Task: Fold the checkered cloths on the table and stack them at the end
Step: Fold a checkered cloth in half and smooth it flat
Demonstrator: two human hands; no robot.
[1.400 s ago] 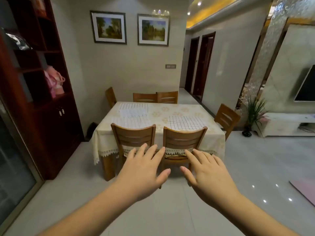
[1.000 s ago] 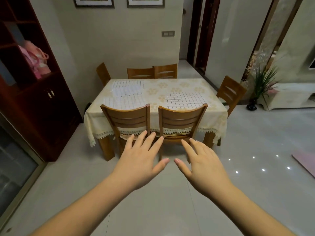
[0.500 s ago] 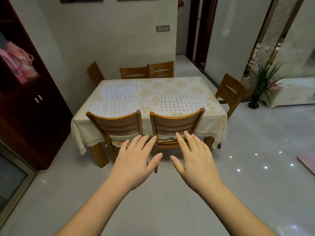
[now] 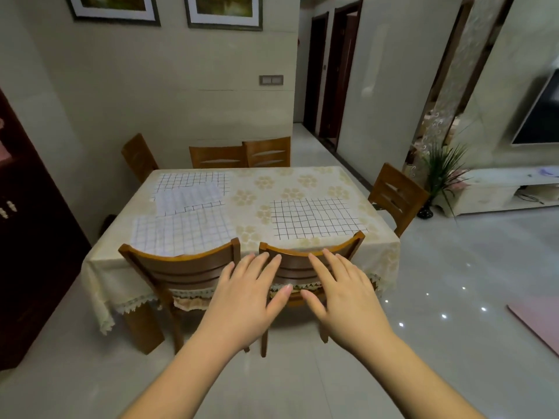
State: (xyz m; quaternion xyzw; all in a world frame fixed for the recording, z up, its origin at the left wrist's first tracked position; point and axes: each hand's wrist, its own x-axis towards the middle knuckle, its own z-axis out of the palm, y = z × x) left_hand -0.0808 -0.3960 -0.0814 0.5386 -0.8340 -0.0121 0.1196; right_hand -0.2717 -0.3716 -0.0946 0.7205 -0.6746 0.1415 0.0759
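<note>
In the head view, two bare forearms reach up from the bottom edge toward the middle of the frame. The left hand (image 4: 242, 303) and the right hand (image 4: 348, 300) are both held palm down with fingers straight and spread, gripping nothing, thumbs nearly meeting; whether the fingertips touch the chair behind them cannot be told. Behind them stand two brown wooden slat-back chairs, the left chair (image 4: 181, 267) and the right chair (image 4: 314, 255), pushed in at the near edge of the worktop (image 4: 257, 189), a rectangular dining table under a cream flower-patterned tablecloth with a lace hem. Four checkered cloths lie flat and unfolded on it: a white cloth with bold black grid lines (image 4: 314, 217) at centre right, a white cloth with fine pale grid lines (image 4: 181, 232) at centre left, and further back on the left a black-gridded cloth (image 4: 193, 179) with a smaller pale-gridded cloth (image 4: 189, 198) lying on top of it. More wooden chairs stand along the far and right sides. A dark wood cabinet (image 4: 33, 237) fills the left edge, and a green potted plant (image 4: 438, 176) stands at the right.
</note>
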